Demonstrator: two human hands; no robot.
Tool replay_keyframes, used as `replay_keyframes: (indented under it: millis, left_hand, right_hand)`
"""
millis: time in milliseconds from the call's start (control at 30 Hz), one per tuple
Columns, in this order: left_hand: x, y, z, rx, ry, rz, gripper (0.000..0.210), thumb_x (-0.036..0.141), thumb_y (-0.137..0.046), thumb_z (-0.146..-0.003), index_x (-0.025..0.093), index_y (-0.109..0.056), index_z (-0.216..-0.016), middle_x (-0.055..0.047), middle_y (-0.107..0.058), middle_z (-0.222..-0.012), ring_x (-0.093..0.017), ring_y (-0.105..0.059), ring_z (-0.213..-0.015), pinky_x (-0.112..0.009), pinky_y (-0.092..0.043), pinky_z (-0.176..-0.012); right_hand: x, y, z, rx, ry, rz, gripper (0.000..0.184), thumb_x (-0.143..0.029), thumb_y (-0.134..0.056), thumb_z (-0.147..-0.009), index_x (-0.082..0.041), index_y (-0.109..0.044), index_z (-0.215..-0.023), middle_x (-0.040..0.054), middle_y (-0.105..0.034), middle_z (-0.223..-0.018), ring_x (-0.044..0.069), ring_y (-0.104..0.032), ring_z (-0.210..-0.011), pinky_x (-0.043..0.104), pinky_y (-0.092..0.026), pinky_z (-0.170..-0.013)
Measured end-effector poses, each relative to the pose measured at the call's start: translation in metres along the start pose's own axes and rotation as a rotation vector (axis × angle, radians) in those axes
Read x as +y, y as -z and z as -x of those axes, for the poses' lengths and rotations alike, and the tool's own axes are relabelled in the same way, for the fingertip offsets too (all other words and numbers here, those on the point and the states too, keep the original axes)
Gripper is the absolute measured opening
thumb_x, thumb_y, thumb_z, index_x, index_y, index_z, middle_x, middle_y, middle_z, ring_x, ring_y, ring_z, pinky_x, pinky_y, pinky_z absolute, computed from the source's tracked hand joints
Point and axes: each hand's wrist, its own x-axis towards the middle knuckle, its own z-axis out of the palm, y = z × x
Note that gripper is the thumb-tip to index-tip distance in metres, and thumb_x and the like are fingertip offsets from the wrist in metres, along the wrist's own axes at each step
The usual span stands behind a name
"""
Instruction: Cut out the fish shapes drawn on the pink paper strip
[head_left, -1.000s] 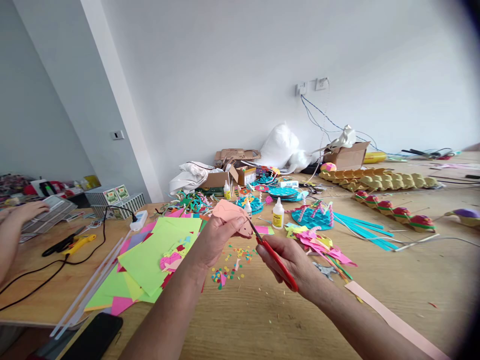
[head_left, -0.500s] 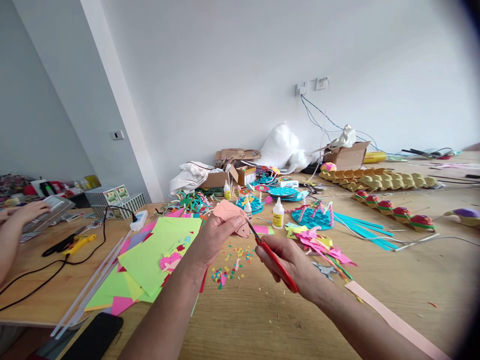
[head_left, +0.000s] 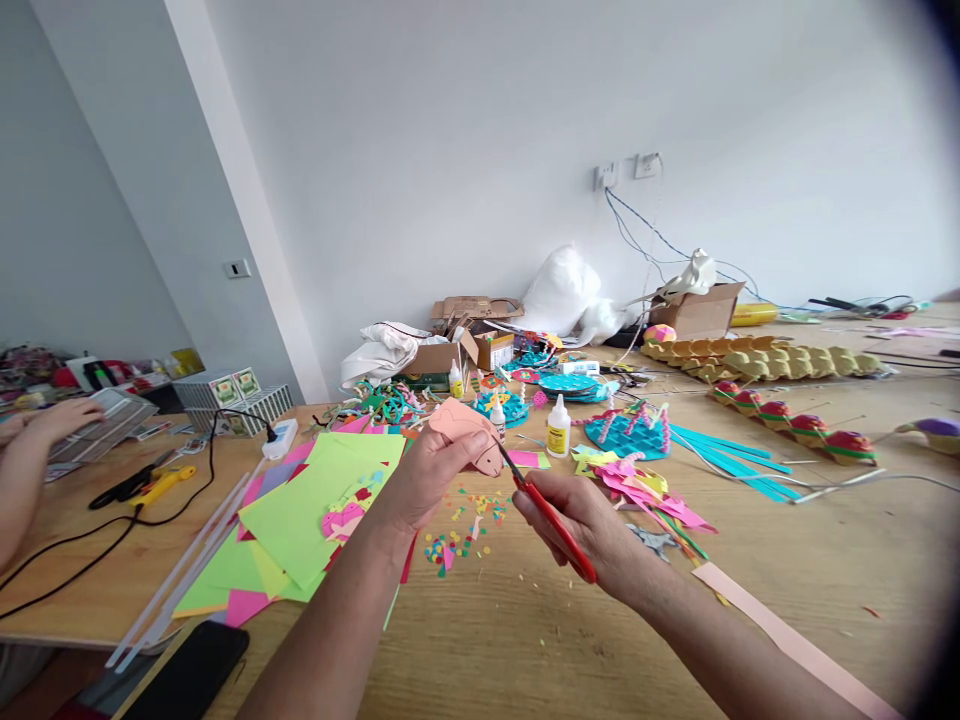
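Observation:
Pinched in my left hand (head_left: 442,470) is a piece of peach-coloured paper (head_left: 452,421) with drawn lines and small dark dots. My right hand (head_left: 574,525) is closed around a pair of red-handled scissors (head_left: 556,525). The scissor blades touch the paper's right edge; whether they are parted I cannot tell. Below the paper lie small confetti dots and scraps (head_left: 450,548) on the wooden table (head_left: 525,650). A white glue bottle (head_left: 558,428) stands beyond my right hand, and a smaller glue bottle (head_left: 498,412) is partly hidden behind the paper.
Green paper sheets (head_left: 292,520) and a black phone (head_left: 191,672) lie to the left. Pink paper scraps (head_left: 637,485), blue strips (head_left: 739,465) and a peach strip (head_left: 772,625) are at right. Egg cartons (head_left: 795,362) sit farther back. Another person's hand (head_left: 71,415) is at far left.
The view has shifted very slightly. Both hands keep nearly the same pose, with the paper and scissors still in contact.

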Motion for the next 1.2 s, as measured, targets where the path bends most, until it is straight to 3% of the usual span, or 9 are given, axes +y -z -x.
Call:
replay_keyframes:
  millis: [533,867,1033,1200]
  left_hand:
    - [-0.0018,0.0003,0.0013,-0.048,-0.008,0.047,0.026,0.026,-0.052,-0.085,0.013,-0.058,-0.063,-0.002,-0.057,-0.065,-0.011,-0.054,-0.064,-0.025,-0.045,-0.067]
    - [-0.0009,0.0052,0.0018,-0.059,0.040,0.016,0.024,0.028,-0.052,-0.085,0.014,-0.058,-0.066,-0.001,-0.057,-0.065,-0.011,-0.054,-0.062,-0.022,-0.044,-0.058]
    - [0.0009,0.0054,0.0004,-0.043,-0.038,-0.024,0.024,0.026,-0.050,-0.086,0.015,-0.056,-0.067,0.000,-0.056,-0.061,-0.011,-0.051,-0.060,-0.021,-0.040,-0.053]
    - [-0.0032,-0.0032,-0.0005,0.006,-0.055,0.095,0.019,0.024,-0.050,-0.086,0.016,-0.053,-0.068,0.003,-0.049,-0.056,-0.009,-0.045,-0.054,-0.021,-0.036,-0.050]
  right_hand:
    - [0.0023,0.0004,-0.0023,0.011,0.025,0.004,0.049,-0.065,-0.042,-0.079,-0.022,-0.035,-0.056,-0.0059,-0.038,-0.041,0.008,-0.036,-0.036,0.021,-0.024,-0.036]
    - [0.0005,0.0011,-0.0001,0.008,0.035,0.025,0.046,-0.058,-0.043,-0.083,-0.022,-0.035,-0.055,-0.0069,-0.035,-0.040,0.007,-0.033,-0.036,0.021,-0.021,-0.036]
    - [0.0005,0.0004,-0.0004,-0.010,-0.019,0.007,0.045,-0.058,-0.045,-0.081,-0.022,-0.036,-0.056,-0.0073,-0.035,-0.040,0.007,-0.035,-0.036,0.020,-0.022,-0.035]
    - [-0.0021,-0.0021,0.0004,-0.016,-0.094,-0.109,0.044,-0.061,-0.046,-0.078,-0.021,-0.039,-0.060,-0.0069,-0.040,-0.044,0.007,-0.037,-0.038,0.019,-0.027,-0.036]
